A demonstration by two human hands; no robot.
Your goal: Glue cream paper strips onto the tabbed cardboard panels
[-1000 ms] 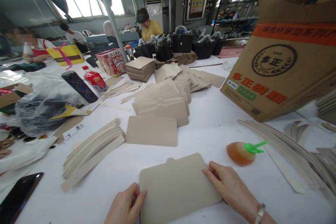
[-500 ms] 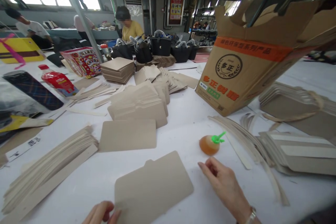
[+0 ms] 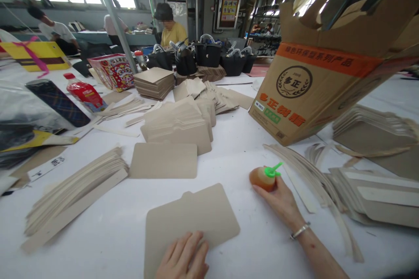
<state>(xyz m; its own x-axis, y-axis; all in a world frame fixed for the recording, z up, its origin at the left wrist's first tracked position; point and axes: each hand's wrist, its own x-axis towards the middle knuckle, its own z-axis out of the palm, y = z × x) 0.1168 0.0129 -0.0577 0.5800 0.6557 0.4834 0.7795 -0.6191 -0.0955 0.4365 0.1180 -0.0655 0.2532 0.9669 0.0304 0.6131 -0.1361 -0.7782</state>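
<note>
My left hand (image 3: 183, 256) lies with its fingers spread on a grey-beige cardboard piece (image 3: 193, 213) that has rounded corners and a small tab. To the right, my right hand (image 3: 276, 194) has its thumb and fingers around a small round bottle (image 3: 262, 178) of amber liquid with a green nozzle. Behind the first piece lies a flat rectangular card (image 3: 163, 160). Farther back, more cards (image 3: 183, 126) overlap in a fanned pile.
Long strips (image 3: 78, 192) are bundled at the left. At the right are curved strips (image 3: 304, 174), stacked boards (image 3: 376, 192) and a large open carton (image 3: 294, 87). A red bottle (image 3: 85, 92) and black bags (image 3: 207, 54) stand farther back, near a person in yellow (image 3: 175, 32).
My left hand has moved right from the card's lower left edge onto its surface. My right hand has reached forward and taken hold of the amber bottle. The view has shifted slightly left.
</note>
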